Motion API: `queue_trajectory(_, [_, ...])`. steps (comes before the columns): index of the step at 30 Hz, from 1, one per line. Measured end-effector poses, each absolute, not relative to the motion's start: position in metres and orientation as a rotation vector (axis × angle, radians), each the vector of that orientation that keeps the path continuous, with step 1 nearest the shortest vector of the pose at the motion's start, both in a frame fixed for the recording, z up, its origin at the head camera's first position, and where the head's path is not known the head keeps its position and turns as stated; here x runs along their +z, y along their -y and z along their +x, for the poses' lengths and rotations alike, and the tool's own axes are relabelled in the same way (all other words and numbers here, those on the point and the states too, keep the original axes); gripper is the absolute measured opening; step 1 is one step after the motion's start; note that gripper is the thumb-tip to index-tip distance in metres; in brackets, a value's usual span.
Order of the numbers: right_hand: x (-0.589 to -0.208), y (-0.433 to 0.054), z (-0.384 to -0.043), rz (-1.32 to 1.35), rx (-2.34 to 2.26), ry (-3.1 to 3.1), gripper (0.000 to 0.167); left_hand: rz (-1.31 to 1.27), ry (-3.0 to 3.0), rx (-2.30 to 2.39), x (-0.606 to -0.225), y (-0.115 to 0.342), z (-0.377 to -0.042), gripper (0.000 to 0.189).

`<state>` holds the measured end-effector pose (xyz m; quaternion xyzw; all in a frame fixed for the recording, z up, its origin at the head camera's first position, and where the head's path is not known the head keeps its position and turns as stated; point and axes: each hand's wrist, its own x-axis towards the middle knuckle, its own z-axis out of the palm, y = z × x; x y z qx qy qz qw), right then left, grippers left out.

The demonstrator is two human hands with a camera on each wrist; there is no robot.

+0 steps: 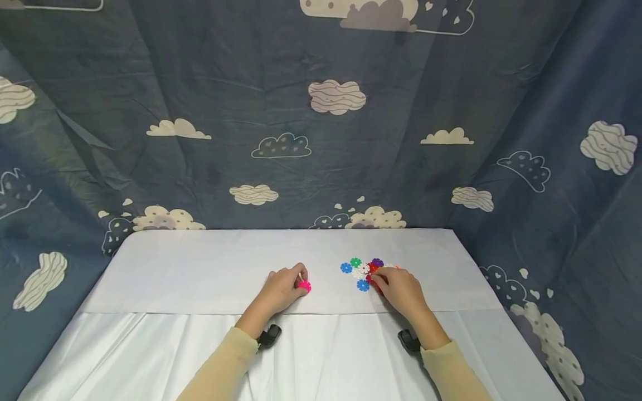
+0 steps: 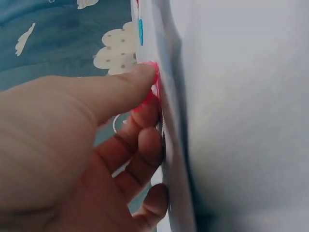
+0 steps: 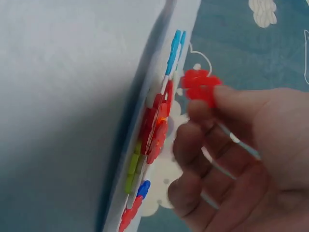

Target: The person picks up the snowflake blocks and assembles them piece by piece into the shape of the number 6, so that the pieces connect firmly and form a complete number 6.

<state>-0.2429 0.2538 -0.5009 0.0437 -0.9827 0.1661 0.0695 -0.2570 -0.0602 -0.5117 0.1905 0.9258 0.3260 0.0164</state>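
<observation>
Pinching a pink disc (image 1: 305, 287) in the left hand (image 1: 283, 285), low by the white tabletop (image 1: 200, 273); pinching a red disc (image 3: 198, 79) in the right hand (image 1: 400, 288); seemingly being barely underway, leaving many loose discs (image 1: 363, 269) lying mostly just beyond

In the head view, a dark blue curtain (image 1: 225, 61) hangs from nine o'clock through twelve to three, with a wavy-lined cloud print (image 1: 337, 97) at twelve. A white cloth (image 1: 331, 356) spreads at six. The cropped pale print (image 1: 11, 4) at ten o'clock is perhaps another cloud.
</observation>
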Motion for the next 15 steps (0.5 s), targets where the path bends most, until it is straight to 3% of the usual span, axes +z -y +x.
queue_trajectory(5, [-0.493,-0.244,-0.241,0.158,0.787,2.903,0.025,0.624,-2.693,1.265,-0.509,0.063,-0.253,0.009])
queue_trajectory(15, [-0.46,-0.22,-0.231,0.195,1.322,2.786,0.014,0.422,-2.163,1.857,-0.475,0.061,-0.24,0.02])
